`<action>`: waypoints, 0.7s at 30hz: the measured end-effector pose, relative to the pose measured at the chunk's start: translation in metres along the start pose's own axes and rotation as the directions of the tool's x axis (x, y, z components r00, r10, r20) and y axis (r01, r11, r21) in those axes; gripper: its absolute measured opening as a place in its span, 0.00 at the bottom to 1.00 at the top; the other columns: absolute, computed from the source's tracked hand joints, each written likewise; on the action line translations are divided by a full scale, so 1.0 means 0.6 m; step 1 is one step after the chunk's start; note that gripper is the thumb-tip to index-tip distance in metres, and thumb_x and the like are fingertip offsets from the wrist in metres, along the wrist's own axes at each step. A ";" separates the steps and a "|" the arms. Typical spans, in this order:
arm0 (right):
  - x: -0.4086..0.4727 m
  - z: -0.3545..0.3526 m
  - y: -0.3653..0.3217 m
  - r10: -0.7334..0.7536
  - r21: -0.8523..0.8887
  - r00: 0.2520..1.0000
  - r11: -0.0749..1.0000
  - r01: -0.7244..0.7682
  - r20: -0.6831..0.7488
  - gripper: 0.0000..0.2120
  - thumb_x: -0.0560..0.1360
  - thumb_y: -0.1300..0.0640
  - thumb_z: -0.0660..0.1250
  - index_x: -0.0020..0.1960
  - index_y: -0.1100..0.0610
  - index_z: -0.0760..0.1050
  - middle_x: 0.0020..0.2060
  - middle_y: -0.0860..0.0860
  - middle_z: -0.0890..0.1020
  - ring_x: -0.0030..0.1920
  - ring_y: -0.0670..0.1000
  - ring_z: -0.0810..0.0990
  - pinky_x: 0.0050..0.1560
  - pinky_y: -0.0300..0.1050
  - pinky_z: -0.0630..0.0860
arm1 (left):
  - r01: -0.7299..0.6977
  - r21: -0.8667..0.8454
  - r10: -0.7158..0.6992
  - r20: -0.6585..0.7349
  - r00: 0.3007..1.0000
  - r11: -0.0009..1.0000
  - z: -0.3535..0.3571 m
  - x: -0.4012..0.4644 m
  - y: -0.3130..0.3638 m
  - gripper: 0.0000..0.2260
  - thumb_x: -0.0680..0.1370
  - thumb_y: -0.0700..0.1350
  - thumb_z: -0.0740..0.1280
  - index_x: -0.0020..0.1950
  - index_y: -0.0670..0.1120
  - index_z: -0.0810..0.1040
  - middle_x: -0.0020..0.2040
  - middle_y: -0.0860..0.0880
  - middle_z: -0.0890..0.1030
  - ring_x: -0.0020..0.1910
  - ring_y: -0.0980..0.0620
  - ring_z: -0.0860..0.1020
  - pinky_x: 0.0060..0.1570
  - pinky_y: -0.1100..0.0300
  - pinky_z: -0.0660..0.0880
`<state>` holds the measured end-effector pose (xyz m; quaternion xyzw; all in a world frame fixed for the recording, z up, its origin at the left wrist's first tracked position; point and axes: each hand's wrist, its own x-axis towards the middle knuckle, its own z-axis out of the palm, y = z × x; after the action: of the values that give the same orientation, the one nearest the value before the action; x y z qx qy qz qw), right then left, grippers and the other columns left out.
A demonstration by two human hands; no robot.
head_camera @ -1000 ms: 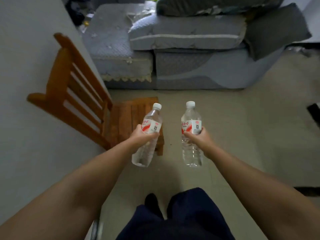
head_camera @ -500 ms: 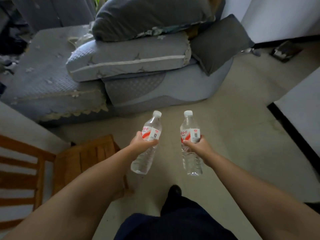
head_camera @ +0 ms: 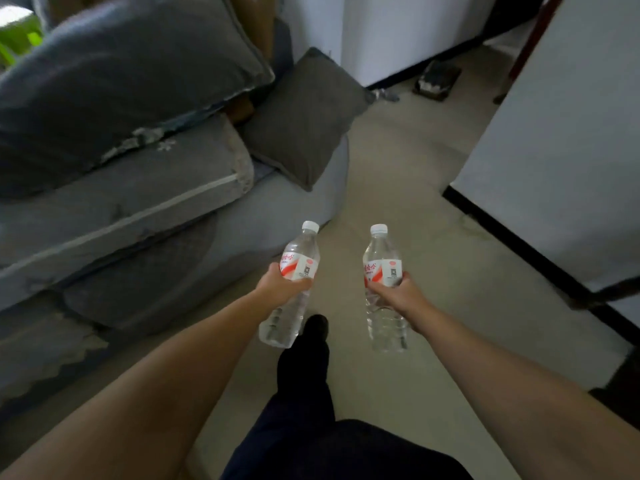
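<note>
I hold two clear plastic water bottles with white caps and red-and-white labels out in front of me, above the floor. My left hand [head_camera: 282,284] grips the left bottle [head_camera: 300,258] around its middle; this bottle tilts to the right at the top. My right hand [head_camera: 398,296] grips the right bottle [head_camera: 381,261], which stands nearly upright. The two bottles are apart, about a hand's width between them.
A grey sofa [head_camera: 166,258] piled with cushions [head_camera: 114,81] fills the left side. A white wall [head_camera: 561,150] with a black skirting stands at the right. Beige floor [head_camera: 408,174] runs ahead between them toward a dark object [head_camera: 438,79] by the far wall. My dark-trousered leg [head_camera: 304,375] steps forward.
The view has swung right and forward: the wooden chair has left the frame, the sofa has shifted to the left, and the white wall has grown at the right. Both hands keep holding their bottles.
</note>
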<state>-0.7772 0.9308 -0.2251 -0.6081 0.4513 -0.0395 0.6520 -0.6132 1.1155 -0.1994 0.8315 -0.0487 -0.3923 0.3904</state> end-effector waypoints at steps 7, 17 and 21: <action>0.172 -0.105 -0.099 0.077 0.161 0.959 0.986 -0.033 -0.273 0.19 0.69 0.58 0.76 0.55 0.60 0.73 0.42 0.55 0.83 0.37 0.50 0.83 0.37 0.39 0.81 | -0.183 0.208 0.135 0.224 0.965 0.961 0.061 0.232 0.231 0.18 0.70 0.49 0.75 0.56 0.48 0.74 0.44 0.54 0.80 0.41 0.56 0.79 0.35 0.66 0.73; 0.271 -0.258 -0.165 0.187 0.386 0.857 0.922 0.015 -0.481 0.17 0.70 0.60 0.76 0.54 0.63 0.74 0.47 0.61 0.82 0.38 0.53 0.83 0.35 0.41 0.81 | -0.388 0.309 0.203 0.492 0.847 0.869 0.227 0.379 0.494 0.22 0.68 0.49 0.75 0.60 0.47 0.76 0.50 0.49 0.82 0.43 0.55 0.80 0.39 0.63 0.73; 0.309 -0.355 -0.147 0.268 0.430 0.777 0.903 0.003 -0.569 0.15 0.71 0.61 0.75 0.54 0.65 0.75 0.44 0.60 0.82 0.29 0.44 0.82 0.28 0.34 0.77 | -0.436 0.356 0.150 0.608 0.780 0.826 0.354 0.413 0.573 0.31 0.67 0.52 0.76 0.66 0.48 0.69 0.57 0.48 0.78 0.52 0.49 0.79 0.48 0.56 0.75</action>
<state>-0.7593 0.6355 -0.2209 -0.3778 0.6630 -0.2814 0.5818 -0.5119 0.6521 -0.1977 0.7317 -0.3883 -0.5237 0.1990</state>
